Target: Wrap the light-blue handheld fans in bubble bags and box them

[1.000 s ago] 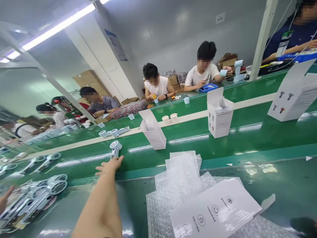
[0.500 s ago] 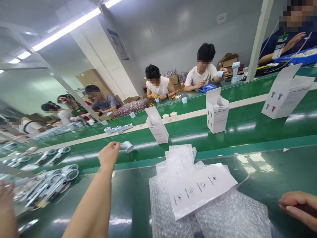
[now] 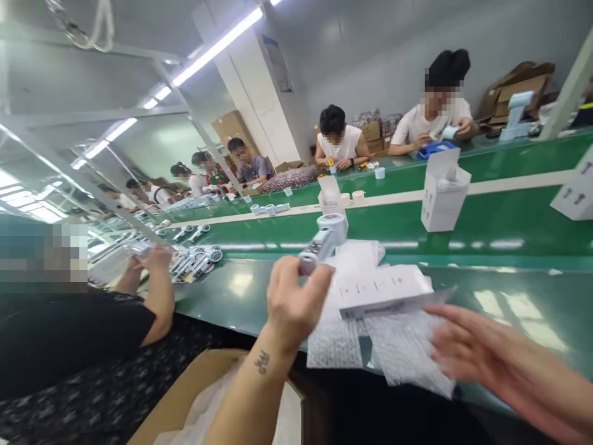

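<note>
My left hand (image 3: pixel 294 303) is closed round the handle of a pale blue, round-headed device that looks like a handheld fan (image 3: pixel 331 230), raised above the bench. My right hand (image 3: pixel 467 346), somewhat blurred, has its fingers stretched out beside a flat white printed carton (image 3: pixel 386 287). Its index fingertip comes close to the carton's lower right edge; whether they touch I cannot tell. Beneath the carton lie sheets of bubble wrap (image 3: pixel 336 346) on the green bench.
Open white boxes (image 3: pixel 447 201) stand on the green conveyor belt (image 3: pixel 393 241). Left of me a co-worker's hands (image 3: pixel 155 259) are near a pile of similar fans (image 3: pixel 197 262). An open cardboard box (image 3: pixel 180 402) sits below the bench edge. Other people work across the belt.
My left hand has come back from over the belt, bringing the fan nearer the bubble wrap. My right hand has moved inward to the carton. The view has swung left.
</note>
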Demonstrator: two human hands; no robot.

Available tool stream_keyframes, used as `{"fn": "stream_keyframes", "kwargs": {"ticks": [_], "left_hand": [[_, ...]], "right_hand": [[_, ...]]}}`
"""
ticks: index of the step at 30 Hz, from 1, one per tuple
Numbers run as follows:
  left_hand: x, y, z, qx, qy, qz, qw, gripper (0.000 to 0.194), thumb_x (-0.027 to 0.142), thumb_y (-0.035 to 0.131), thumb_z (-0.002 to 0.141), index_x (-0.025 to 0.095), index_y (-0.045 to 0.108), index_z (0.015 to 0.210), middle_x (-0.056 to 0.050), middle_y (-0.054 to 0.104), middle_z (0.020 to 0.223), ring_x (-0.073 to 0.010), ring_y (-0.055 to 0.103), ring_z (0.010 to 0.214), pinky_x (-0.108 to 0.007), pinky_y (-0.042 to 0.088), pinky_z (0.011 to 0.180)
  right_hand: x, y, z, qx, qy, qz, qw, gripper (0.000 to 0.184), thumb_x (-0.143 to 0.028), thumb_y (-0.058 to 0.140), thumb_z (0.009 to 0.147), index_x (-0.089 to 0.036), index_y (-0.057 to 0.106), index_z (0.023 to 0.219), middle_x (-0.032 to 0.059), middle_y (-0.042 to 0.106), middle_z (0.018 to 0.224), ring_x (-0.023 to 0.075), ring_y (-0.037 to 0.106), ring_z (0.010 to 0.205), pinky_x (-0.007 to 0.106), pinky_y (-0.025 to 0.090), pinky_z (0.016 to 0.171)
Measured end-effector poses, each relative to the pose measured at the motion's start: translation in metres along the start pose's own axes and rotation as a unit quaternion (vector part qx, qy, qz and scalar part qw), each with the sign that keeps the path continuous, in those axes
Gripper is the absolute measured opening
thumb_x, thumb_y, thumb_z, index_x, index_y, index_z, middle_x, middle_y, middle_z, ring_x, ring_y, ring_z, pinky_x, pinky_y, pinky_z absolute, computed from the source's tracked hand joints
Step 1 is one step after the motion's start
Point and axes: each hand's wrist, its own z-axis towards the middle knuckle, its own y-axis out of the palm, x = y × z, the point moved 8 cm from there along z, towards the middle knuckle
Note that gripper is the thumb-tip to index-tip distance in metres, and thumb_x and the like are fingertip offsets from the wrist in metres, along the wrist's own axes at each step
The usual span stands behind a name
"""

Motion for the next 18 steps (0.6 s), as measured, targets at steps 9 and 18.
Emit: {"fn": "stream_keyframes", "kwargs": {"ticks": [9,18], "left_hand": [[0.207,-0.006,-0.044,-0.126,0.226,-0.301,0.918,0.018,0.022,0.056,0.085,0.023,0.065,0.101,-0.004,0.056,0.077,-0.0174,0.058,0.078,-0.030,0.053,0.067],[0.107,0.076,-0.113,-0.462,-0.093,-0.216,0.855,0.034,0.040,0.065,0.078,0.019,0.056,0.104,-0.010,0.063,0.104,-0.0248,0.060,0.096,-0.037,0.051,0.080]], "right_hand": [[-0.029,-0.006,-0.018,0.074,-0.011,0.194,0.978,0.029,-0.035,0.057,0.088,-0.011,0.061,0.103,0.0106,0.068,0.085,0.0147,0.064,0.064,0.026,0.058,0.065],[0.001,-0.104,-0.102,0.119,-0.042,0.246,0.961,0.040,-0.043,0.062,0.083,-0.019,0.059,0.115,0.0134,0.064,0.111,0.0136,0.059,0.067,0.020,0.055,0.048]]}}
